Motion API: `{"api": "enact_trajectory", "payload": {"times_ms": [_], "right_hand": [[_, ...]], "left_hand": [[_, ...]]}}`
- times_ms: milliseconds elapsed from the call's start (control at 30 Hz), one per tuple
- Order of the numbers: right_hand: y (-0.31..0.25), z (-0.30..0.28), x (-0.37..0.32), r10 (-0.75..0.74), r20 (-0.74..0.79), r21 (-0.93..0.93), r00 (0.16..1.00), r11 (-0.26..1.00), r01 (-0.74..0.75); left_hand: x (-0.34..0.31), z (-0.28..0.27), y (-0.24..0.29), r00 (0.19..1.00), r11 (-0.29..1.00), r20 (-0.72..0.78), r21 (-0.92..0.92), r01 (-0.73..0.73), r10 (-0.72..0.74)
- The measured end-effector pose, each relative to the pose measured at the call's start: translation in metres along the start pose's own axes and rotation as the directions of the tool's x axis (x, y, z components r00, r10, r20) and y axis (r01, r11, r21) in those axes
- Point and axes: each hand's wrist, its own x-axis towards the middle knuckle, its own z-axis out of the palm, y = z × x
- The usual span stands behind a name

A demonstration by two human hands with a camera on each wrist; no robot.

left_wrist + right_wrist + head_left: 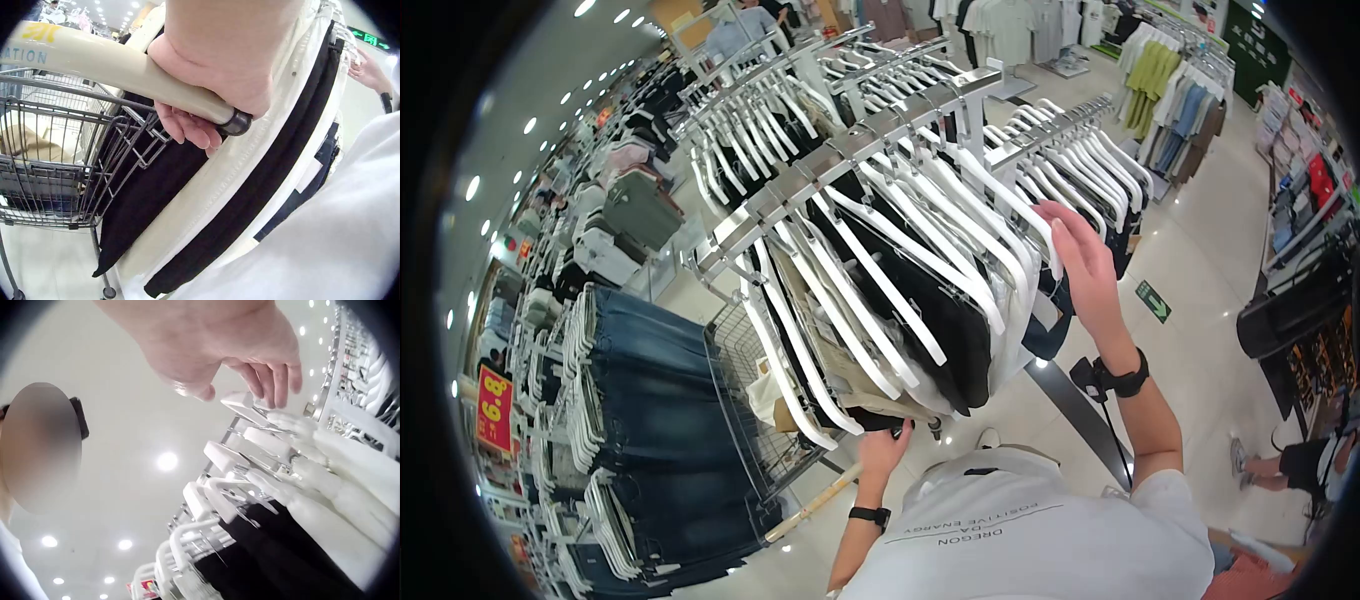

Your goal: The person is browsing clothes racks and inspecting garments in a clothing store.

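Observation:
My left hand [885, 452] grips the end of a beige shopping cart handle [106, 65], fingers curled beneath it beside the black end cap [236, 123]. The wire cart [47, 181] stands to the left of the rack. My right hand [1088, 268] is raised at the right side of the rack, its fingers over the end of a white hanger [245, 407] and its thumb apart from them. Black trousers [935, 345] and white and beige ones hang from the white hangers along the metal rail [850, 145].
Dark blue jeans [660, 400] hang at the left, near a red price sign [494, 408]. More hangers [1070, 160] fill a second arm of the rack. A green floor sign [1152, 301] lies on the tiles at the right. Another person [1305, 465] is at the far right edge.

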Motion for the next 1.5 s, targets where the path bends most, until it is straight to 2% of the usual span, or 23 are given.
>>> {"api": "enact_trajectory", "payload": {"times_ms": [67,100,167,200,300,367,433,667,733,933,1067,1133,1233,1267,1300,1367,1433,1500], "right_hand": [[-0.006,-0.005,0.017,0.145,0.181,0.102,0.973,0.981,-0.165],[-0.007,-0.006,0.025,0.145,0.196,0.107,0.97,0.98,-0.169],[-0.009,-0.007,0.039,0.229,0.285,0.004,0.931,0.971,-0.24],[-0.01,-0.007,0.044,0.249,0.327,0.043,0.912,0.96,-0.277],[-0.005,-0.008,0.059,0.235,0.447,-0.049,0.863,0.97,-0.239],[-0.005,-0.005,0.064,0.223,0.455,0.003,0.862,0.968,-0.252],[-0.003,-0.004,0.074,0.239,0.494,-0.063,0.836,0.969,-0.239],[0.017,0.012,0.102,0.279,0.508,0.001,0.815,0.946,-0.324],[0.021,0.014,0.109,0.309,0.539,-0.046,0.784,0.94,-0.338],[0.03,0.018,0.111,0.282,0.509,0.018,0.813,0.941,-0.338],[0.017,0.016,0.111,0.263,0.48,0.045,0.837,0.945,-0.323],[0.007,0.013,0.11,0.206,0.48,0.109,0.853,0.95,-0.291],[-0.008,-0.001,0.108,0.197,0.534,0.094,0.823,0.953,-0.289],[-0.02,-0.003,0.101,0.225,0.533,0.14,0.815,0.927,-0.348],[-0.022,-0.007,0.098,0.223,0.533,0.139,0.816,0.929,-0.344],[-0.024,-0.017,0.09,0.253,0.545,0.052,0.799,0.941,-0.334],[-0.031,-0.024,0.073,0.25,0.546,0.06,0.8,0.94,-0.335],[-0.031,-0.029,0.058,0.308,0.486,0.025,0.818,0.93,-0.366]], "left_hand": [[-0.002,-0.002,0.001,1.0,1.0,-0.019,-0.02,0.003,-0.004],[-0.002,-0.004,0.003,0.999,0.999,-0.034,-0.039,-0.013,0.012],[-0.002,-0.005,0.006,0.998,0.998,-0.061,-0.059,-0.003,0.0],[-0.002,-0.005,0.007,0.997,0.997,-0.082,-0.079,-0.008,0.001],[-0.002,-0.005,0.006,0.998,0.996,-0.056,-0.078,0.032,-0.036],[-0.002,-0.004,0.006,0.996,0.996,-0.072,-0.082,0.039,-0.045],[-0.002,-0.004,0.008,0.995,0.995,-0.086,-0.087,0.044,-0.052],[-0.004,-0.002,0.009,0.99,0.999,-0.136,-0.018,0.036,-0.038],[-0.004,-0.004,0.01,0.986,1.0,-0.162,-0.014,0.025,-0.027],[-0.005,-0.008,0.016,0.99,0.997,-0.116,0.013,0.079,-0.077],[-0.007,-0.007,0.018,0.984,0.997,-0.162,0.027,0.076,-0.07],[-0.008,-0.006,0.018,0.98,0.997,-0.183,0.029,0.078,-0.072],[-0.009,-0.006,0.016,0.983,0.997,-0.175,0.029,0.068,-0.062],[-0.01,-0.008,0.019,0.984,0.997,-0.166,0.029,0.07,-0.065],[-0.01,-0.009,0.02,0.985,0.997,-0.157,0.028,0.072,-0.066],[-0.01,-0.008,0.019,0.985,0.998,-0.164,0.031,0.055,-0.05],[-0.01,-0.007,0.018,0.985,0.999,-0.168,0.036,0.039,-0.033],[-0.01,-0.008,0.018,0.987,0.997,-0.159,0.06,0.044,-0.034]]}}
